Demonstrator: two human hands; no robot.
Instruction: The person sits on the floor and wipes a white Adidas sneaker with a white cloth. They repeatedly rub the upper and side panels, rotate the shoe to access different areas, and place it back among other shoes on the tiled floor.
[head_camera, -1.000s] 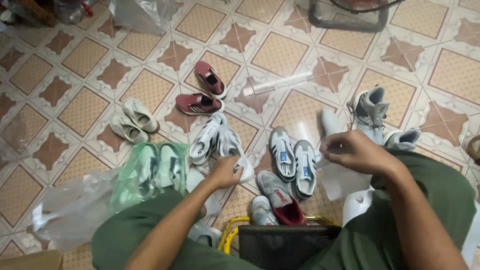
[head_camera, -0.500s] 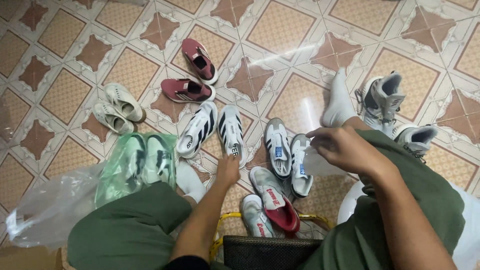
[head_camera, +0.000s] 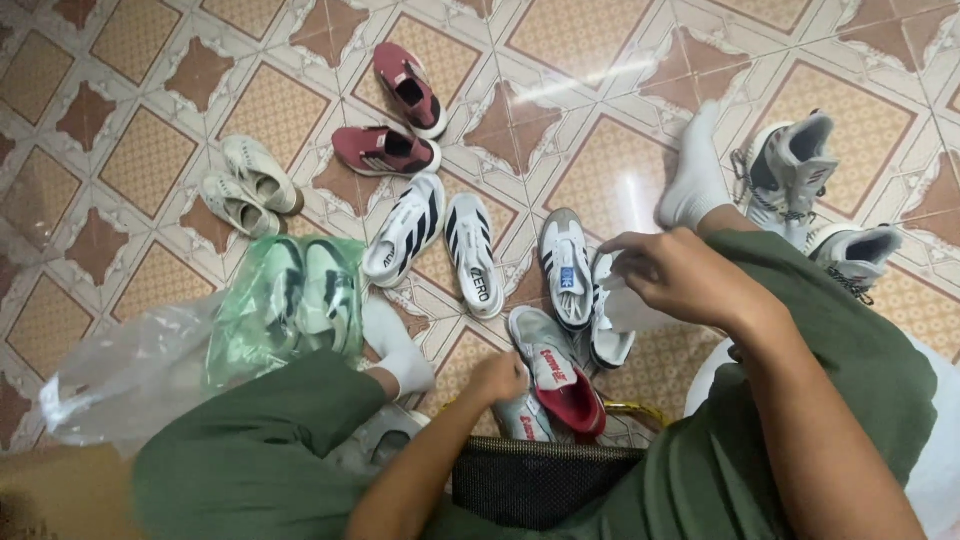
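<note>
Sorting shoes on the tiled floor (head_camera: 620, 160). My right hand (head_camera: 680, 275) is pinching a grey sneaker (head_camera: 610, 320) beside my knee; my left hand (head_camera: 500, 378) is closed on the red-lined shoe (head_camera: 560, 375). Probably pairing them up next, which needs a firm grip.

a tiled floor (head_camera: 620, 150) with tan squares and brown star-shaped insets carries everything. on it lie a maroon pair of shoes (head_camera: 400, 120), a cream pair (head_camera: 245, 185) to their left, and a white pair with black stripes (head_camera: 440, 240) in the middle. just right of those sits a grey-and-white pair (head_camera: 575, 275), and nearer the seat a grey shoe with a red lining (head_camera: 555, 375). a green plastic bag (head_camera: 290, 305) holds another pair, beside a clear bag (head_camera: 115, 375). grey high-tops (head_camera: 810, 195) stand far right.
</note>
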